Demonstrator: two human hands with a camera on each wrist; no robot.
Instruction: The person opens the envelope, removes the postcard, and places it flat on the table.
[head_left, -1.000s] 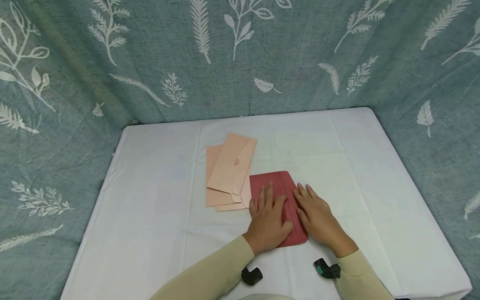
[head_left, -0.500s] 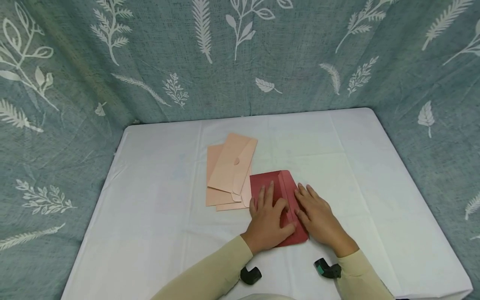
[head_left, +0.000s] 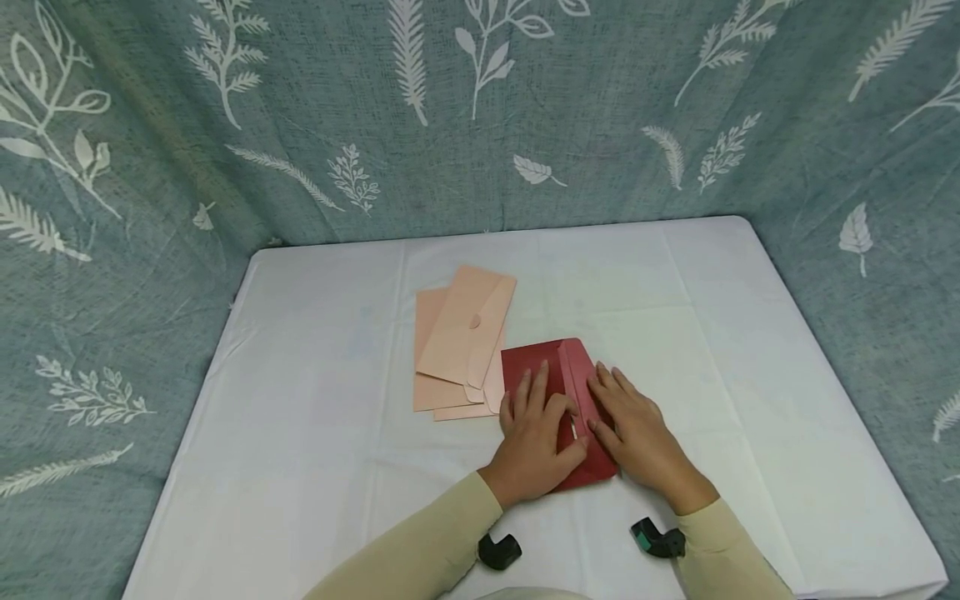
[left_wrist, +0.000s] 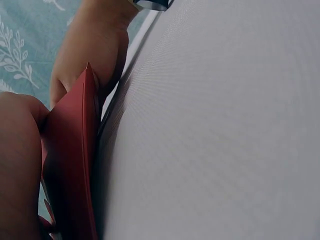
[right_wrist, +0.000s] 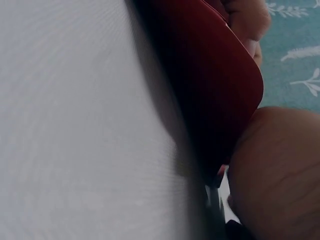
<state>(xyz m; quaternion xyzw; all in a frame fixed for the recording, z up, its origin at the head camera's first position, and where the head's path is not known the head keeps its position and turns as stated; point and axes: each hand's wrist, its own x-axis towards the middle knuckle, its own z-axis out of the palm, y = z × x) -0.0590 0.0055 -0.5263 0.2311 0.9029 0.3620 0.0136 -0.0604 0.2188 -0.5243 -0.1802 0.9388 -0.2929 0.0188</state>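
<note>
A red envelope (head_left: 577,379) lies on the white-covered table, its lighter flap folded out to the right. My left hand (head_left: 528,450) rests on the envelope's body with fingers spread; the index finger is bent and the thumb lies near the flap's crease. Between these two a small pale sliver shows at the crease. On the flap's right side, my right hand (head_left: 641,433) touches with its fingertips, fingers extended together. Both wrist views show the red paper standing slightly off the cloth at its near edge, with a thumb (left_wrist: 20,150) against it in the left wrist view.
Several peach envelopes (head_left: 465,329) lie in an overlapping pile just left of and behind the red one. A black wrist device (head_left: 500,552) shows below the left forearm, another (head_left: 657,540) by the right. A leaf-patterned curtain (head_left: 450,167) surrounds the table (head_left: 315,350).
The red envelope's flap and body have tilted apart at the crease, where a pale sliver now shows. My left thumb has moved slightly; the right hand stays nearly in place.
</note>
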